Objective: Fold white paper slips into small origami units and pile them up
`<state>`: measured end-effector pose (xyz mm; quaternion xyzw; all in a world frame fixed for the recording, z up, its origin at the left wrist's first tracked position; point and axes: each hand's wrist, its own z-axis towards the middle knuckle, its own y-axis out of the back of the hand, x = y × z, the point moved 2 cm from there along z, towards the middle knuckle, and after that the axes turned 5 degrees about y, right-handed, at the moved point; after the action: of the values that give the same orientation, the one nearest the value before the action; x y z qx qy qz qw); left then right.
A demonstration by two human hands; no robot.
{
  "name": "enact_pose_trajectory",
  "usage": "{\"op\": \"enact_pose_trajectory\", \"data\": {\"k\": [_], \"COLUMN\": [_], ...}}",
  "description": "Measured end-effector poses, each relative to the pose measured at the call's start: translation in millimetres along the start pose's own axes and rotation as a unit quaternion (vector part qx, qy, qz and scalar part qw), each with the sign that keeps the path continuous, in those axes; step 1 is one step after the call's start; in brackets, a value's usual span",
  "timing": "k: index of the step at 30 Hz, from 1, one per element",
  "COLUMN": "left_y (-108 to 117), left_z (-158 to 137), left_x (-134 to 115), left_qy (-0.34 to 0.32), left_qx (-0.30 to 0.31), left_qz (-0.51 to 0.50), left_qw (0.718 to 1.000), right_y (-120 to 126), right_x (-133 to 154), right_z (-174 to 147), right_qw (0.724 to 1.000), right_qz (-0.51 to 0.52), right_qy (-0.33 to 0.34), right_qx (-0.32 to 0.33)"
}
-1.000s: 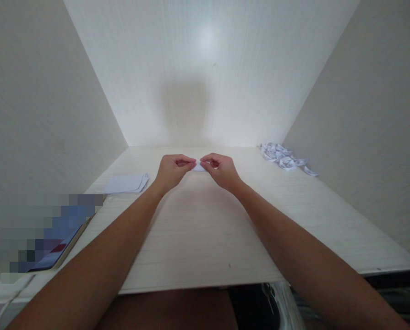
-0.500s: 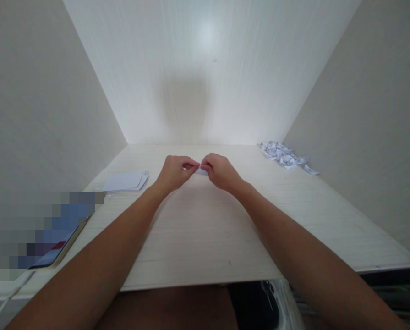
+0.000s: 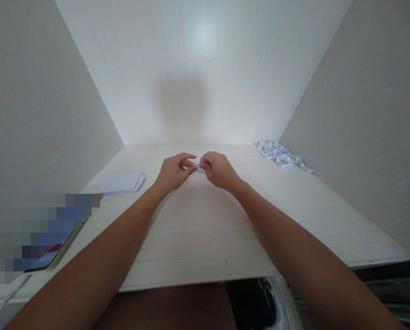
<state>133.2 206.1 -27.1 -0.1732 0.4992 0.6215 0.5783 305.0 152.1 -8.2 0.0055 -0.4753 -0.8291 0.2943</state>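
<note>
- Far left side, near edge: a tablet-like device (image 3: 51,256), its screen mostly pixelated, lies on the pale desk (image 3: 198,238).
- Just beyond it, a small stack of white paper (image 3: 122,182), loosely aligned!
- Left hand (image 3: 175,170): fingers spread from the thumb, whose tip is right by the paper's left end; contact, I cannot tell.
- Between the 2 hands, far centre, the small white paper strip (image 3: 200,169).
- Right hand (image 3: 218,168): thumb and forefinger pinching that strip!
- Far right, a heap of folded paper pieces (image 3: 282,156).
</note>
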Motion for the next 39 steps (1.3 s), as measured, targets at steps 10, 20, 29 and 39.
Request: {"op": "enact_pose_trajectory", "data": {"k": [10, 20, 29, 39], "left_y": [-0.8, 0.9, 1.2, -2.0], "left_z": [0.8, 0.1, -0.1, 1.2], "left_x": [0.2, -6.7, -6.0, -2.8], "left_qy": [0.005, -0.016, 0.007, 0.054], "left_qx": [-0.009, -0.035, -0.044, -0.038], "left_qz": [0.03, 0.057, 0.015, -0.129], "left_qw": [0.999, 0.998, 0.999, 0.989], "right_y": [-4.1, -5.1, -5.8, -7.0], "right_x": [-2.8, -7.3, -10.2, -18.1], "right_z": [-0.5, -1.1, -1.0, -1.0], "right_qw": [1.0, 0.997, 0.991, 0.97], "right_qz": [0.007, 0.042, 0.078, 0.175], "right_qy": [-0.003, -0.017, -0.036, -0.088], "right_qx": [-0.02, -0.068, -0.101, -0.145]}}
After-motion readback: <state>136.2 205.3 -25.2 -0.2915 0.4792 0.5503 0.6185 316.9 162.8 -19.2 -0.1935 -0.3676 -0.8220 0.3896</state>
